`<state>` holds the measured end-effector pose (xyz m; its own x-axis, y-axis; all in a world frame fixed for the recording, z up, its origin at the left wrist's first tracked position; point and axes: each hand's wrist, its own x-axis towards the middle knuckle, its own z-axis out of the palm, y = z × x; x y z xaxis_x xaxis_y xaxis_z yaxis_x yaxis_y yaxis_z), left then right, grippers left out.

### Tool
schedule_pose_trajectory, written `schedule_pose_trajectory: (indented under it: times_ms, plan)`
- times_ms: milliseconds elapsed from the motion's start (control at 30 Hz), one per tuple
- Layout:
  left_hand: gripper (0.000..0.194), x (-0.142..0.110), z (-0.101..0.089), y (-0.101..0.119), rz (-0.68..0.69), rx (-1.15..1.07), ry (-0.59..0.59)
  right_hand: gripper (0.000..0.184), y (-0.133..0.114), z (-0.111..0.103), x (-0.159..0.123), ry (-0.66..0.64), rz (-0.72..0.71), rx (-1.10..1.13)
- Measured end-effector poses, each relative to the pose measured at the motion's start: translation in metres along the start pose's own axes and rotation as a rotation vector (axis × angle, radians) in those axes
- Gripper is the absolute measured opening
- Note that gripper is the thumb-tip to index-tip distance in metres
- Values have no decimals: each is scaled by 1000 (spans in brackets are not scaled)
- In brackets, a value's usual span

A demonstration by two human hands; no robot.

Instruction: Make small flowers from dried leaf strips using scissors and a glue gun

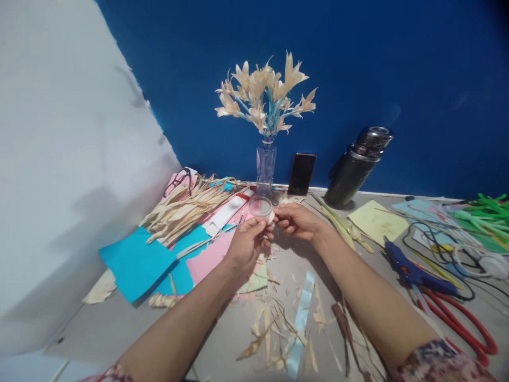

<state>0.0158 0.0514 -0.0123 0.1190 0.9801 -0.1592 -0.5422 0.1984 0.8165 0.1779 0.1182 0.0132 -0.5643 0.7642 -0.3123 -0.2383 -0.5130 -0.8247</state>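
Note:
My left hand (251, 237) and my right hand (297, 220) meet above the middle of the table, fingertips almost touching. Between them is a small pale piece of dried husk (272, 217), pinched by the fingers of both hands and mostly covered by them. Just behind my left fingertips shows a clear ring (260, 199), like a roll of tape; I cannot tell whether it touches my hand. Beyond stands a clear bottle (265, 170) holding husk flowers (260, 87) on light blue stems. Husk scraps (267, 331) and a light blue ribbon (303, 313) lie below my hands.
Dried husks (186, 204) and blue paper (137, 262) are on the left. A phone (302, 174) and a dark flask (355, 172) lean against the blue wall. To the right lie a blue glue gun (417, 273), red-handled scissors (461, 318), cables and green pipe cleaners (483, 217).

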Motion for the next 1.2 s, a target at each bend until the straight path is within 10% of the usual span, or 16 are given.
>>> schedule_pose_trajectory:
  times_ms: [667,1100,1200]
  plan:
    - [13,-2,1,12,-82,-116,-45,35,-5,-3,-9,-154,-68,-450]
    - [27,7,-5,4,-49,-137,180,23,11,4,8,78,-262,-563]
    - [21,7,-5,4,-42,-130,209,19,-10,-25,2,491,-449,-807]
